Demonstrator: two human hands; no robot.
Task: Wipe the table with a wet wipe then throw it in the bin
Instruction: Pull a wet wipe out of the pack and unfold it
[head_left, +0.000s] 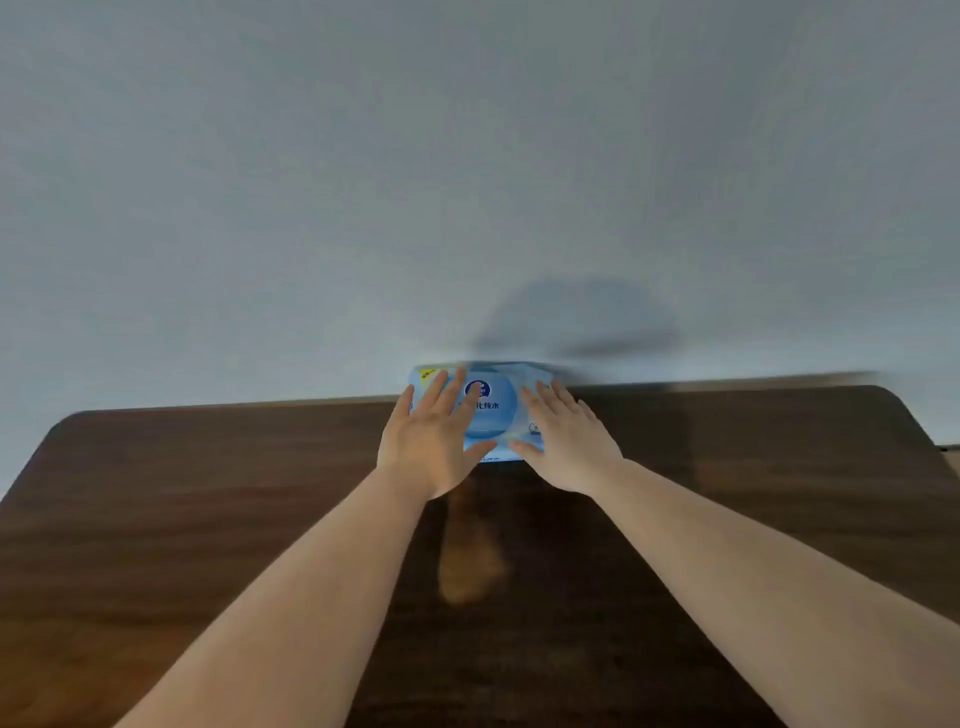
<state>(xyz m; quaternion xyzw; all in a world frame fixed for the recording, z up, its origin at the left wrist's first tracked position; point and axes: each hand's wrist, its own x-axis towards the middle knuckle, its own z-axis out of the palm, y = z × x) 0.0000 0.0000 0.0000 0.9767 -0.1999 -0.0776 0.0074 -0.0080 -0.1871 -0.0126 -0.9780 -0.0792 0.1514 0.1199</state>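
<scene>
A light blue pack of wet wipes lies at the far edge of the dark wooden table, against the wall. My left hand is spread flat over the pack's left half, fingers apart. My right hand is spread over its right half, thumb near the pack's front edge. Neither hand grips the pack, and whether they touch it is unclear. The pack's round lid shows between the hands and looks closed. No loose wipe and no bin are in view. The picture is blurred.
A plain pale wall rises directly behind the table. The table's rounded far corners show at left and right. A sliver of another surface shows past the right corner.
</scene>
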